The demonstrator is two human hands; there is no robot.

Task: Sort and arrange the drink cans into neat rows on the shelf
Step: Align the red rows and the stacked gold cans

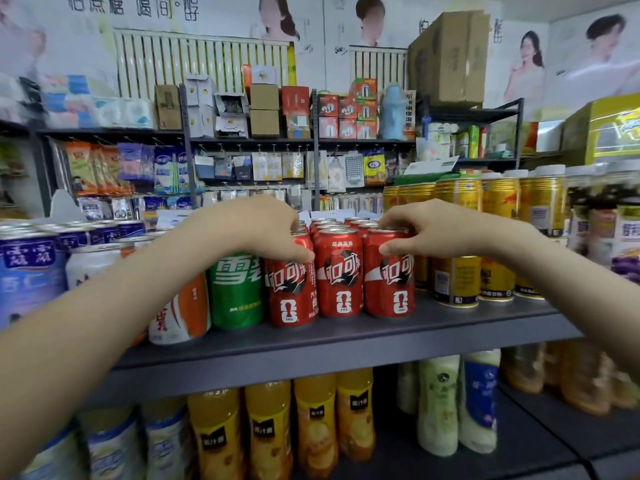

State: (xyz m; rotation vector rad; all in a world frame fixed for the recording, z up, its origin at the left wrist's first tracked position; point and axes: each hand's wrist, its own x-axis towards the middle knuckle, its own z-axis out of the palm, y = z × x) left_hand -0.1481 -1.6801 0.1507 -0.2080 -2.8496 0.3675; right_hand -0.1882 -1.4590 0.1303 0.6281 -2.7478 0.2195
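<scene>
Upright left cola can (pixel 289 296) is clasped at the rim by left hand (pixel 256 230), right cola can (pixel 389 289) by right hand (pixel 446 230); middle cola can (pixel 339 271) is flanked, ungripped.

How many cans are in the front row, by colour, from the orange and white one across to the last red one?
Orange and white can: 1
Green can: 1
Red cans: 3
Total: 5
</scene>
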